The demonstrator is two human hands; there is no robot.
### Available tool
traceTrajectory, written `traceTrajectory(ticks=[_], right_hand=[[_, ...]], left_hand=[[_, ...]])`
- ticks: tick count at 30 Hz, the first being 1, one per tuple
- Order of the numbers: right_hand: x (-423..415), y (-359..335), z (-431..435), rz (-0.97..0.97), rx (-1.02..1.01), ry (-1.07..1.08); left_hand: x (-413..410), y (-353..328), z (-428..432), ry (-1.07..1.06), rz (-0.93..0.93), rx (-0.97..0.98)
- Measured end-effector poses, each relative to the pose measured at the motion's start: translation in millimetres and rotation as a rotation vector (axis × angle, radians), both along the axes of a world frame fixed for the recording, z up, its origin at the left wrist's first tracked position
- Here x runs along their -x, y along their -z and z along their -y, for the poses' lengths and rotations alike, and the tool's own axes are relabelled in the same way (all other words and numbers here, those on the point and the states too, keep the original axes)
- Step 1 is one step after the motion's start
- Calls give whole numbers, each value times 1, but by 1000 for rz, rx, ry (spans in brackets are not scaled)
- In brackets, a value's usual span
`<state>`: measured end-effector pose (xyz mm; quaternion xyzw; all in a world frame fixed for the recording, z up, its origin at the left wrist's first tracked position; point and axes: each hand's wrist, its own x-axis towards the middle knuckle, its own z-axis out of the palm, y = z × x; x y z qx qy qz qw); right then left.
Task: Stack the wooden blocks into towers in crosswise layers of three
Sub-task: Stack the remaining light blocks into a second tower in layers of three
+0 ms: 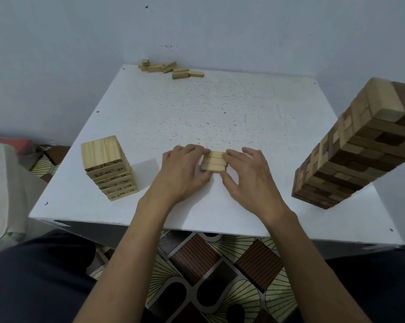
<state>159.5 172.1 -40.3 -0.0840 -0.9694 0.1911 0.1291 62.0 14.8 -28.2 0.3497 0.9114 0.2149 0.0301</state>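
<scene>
Near the front edge of the desk (220,108), left hand (185,170) and right hand (251,180) gripped three blocks (214,163) by their ends; light, stiff, likely slippery.

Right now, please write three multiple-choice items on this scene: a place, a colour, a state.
1. The loose blocks lie at the table's: A) far edge; B) near edge; C) left edge.
2. The tall tower is: A) all light; B) light and dark mixed; C) all dark.
3. The left hand and right hand: A) hang off the table; B) hold the middle blocks from both sides; C) lie flat, apart from them.
Key: 1A, they sit farthest from the person; 2B, both tones show; 3B, both hands flank the blocks.
</scene>
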Motion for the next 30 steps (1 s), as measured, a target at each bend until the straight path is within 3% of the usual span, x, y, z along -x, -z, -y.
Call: traceTrajectory(ticks=[9, 18, 30], right_hand=[[2, 0, 0, -16, -8, -2], [-9, -6, 17, 317, -154, 98], [-3, -5, 20, 428, -214, 75]], left_hand=[[-3, 5, 2, -46, -42, 2], [-24, 15, 2, -71, -44, 141], [-27, 13, -6, -86, -29, 217]])
